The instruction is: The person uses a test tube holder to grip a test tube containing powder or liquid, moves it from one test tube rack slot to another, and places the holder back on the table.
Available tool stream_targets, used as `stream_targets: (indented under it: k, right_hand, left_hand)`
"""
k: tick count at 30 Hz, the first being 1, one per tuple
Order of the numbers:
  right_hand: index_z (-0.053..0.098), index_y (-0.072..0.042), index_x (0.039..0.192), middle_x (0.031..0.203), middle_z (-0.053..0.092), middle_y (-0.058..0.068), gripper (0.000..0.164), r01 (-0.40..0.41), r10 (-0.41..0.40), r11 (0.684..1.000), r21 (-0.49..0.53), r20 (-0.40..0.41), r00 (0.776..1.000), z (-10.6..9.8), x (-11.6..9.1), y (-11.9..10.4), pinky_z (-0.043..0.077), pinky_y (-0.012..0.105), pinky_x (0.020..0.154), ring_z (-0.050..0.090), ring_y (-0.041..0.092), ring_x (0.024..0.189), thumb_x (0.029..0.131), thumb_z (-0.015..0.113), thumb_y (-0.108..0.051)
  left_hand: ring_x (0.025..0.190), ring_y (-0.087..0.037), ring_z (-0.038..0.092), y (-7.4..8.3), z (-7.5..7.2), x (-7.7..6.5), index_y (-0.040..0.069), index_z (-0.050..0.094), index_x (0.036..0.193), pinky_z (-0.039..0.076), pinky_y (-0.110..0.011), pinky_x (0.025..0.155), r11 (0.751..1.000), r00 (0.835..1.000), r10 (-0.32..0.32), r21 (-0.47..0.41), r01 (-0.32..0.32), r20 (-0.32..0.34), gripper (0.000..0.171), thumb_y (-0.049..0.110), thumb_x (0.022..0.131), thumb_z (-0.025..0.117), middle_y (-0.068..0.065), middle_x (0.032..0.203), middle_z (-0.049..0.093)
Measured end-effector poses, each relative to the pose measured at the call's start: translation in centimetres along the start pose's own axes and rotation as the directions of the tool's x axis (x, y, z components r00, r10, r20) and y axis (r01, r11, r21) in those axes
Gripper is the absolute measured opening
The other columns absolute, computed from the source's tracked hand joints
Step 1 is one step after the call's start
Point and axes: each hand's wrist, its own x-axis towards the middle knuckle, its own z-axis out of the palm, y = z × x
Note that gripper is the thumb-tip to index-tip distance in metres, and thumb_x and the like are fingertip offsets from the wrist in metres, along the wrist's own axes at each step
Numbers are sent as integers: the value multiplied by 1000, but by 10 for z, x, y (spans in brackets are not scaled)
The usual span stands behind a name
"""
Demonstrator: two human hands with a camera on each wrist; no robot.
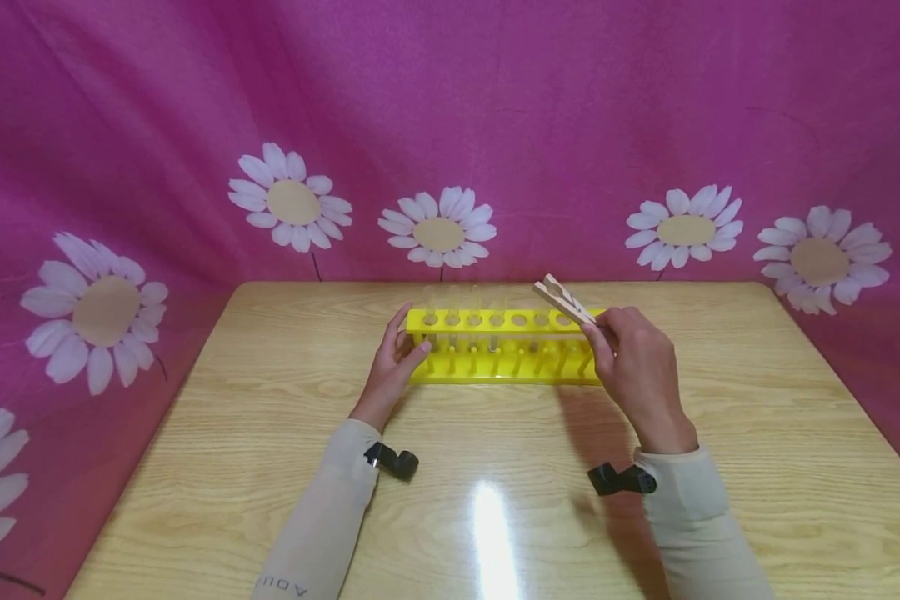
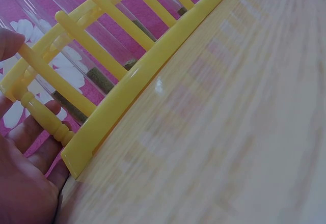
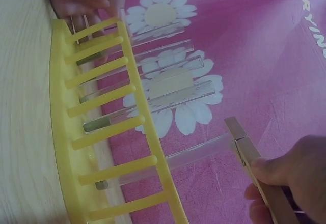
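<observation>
A yellow test tube rack (image 1: 465, 329) stands on the table, its left end gripped by my left hand (image 1: 392, 371), thumb in front and fingers behind. Several clear test tubes (image 3: 173, 98) stand in its left holes, with dark greenish matter (image 2: 99, 80) at their bottoms. My right hand (image 1: 637, 358) pinches a wooden test tube holder (image 3: 260, 186) above the rack's right half. In the right wrist view the holder's tip meets the mouth end of a separate, cloudier tube (image 3: 201, 150) in the rack. Whether its jaws clasp that tube I cannot tell.
The wood-grain table (image 1: 285, 467) extends around the rack, with a bright light reflection (image 1: 492, 533) in front. Behind hangs a pink cloth (image 1: 555, 125) printed with white daisies. Each sleeve bears a black wrist camera (image 1: 396, 461).
</observation>
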Motion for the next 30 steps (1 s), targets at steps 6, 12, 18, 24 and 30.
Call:
stream_targets:
  k: [6, 12, 18, 24, 30]
  right_hand:
    - [67, 2, 89, 73, 55, 11, 17, 1, -1, 1000, -3, 16, 1000, 2, 0, 1, 36, 35, 55, 46, 24, 60, 89, 70, -15]
    - [67, 3, 91, 73, 54, 11, 18, -20, 21, 1000, -10, 51, 999, 3, -2, 1, 36, 34, 55, 45, 24, 60, 88, 71, -14]
    - [67, 3, 91, 73, 54, 11, 18, -13, 14, 1000, -21, 63, 998, 5, -3, 3, 36, 34, 54, 45, 24, 59, 88, 71, -14]
    - [67, 2, 92, 74, 54, 10, 19, -33, 36, 999, -32, 95, 995, 8, -3, 6, 37, 35, 55, 46, 24, 60, 89, 70, -17]
    - [67, 2, 95, 77, 55, 11, 21, -72, 78, 996, -45, 141, 987, 11, -3, 6, 40, 34, 57, 47, 25, 62, 91, 68, -18]
  left_hand:
    - [141, -26, 30, -4, -1, 2, 37, 22, 153, 28, -41, 113, 1000, 1000, -4, -15, 4, -3, 69, 26, 96, 60, -6, 149, 41]
    - [139, -23, 33, -26, -1, 15, 48, 25, 148, 30, -42, 112, 1000, 999, 17, -13, -17, -31, 67, 26, 96, 60, -1, 145, 45]
    - [138, -23, 35, -31, -1, 17, 53, 27, 145, 31, -42, 111, 999, 999, 34, -19, -35, -35, 65, 27, 96, 61, 0, 142, 48]
    - [139, -23, 33, -33, -1, 18, 56, 27, 142, 30, -42, 112, 999, 999, 29, -15, -29, -41, 64, 27, 95, 61, 1, 142, 48]
    - [140, -23, 33, -33, -1, 18, 56, 28, 142, 30, -42, 112, 999, 999, 26, -22, -27, -39, 64, 26, 96, 61, 1, 142, 47]
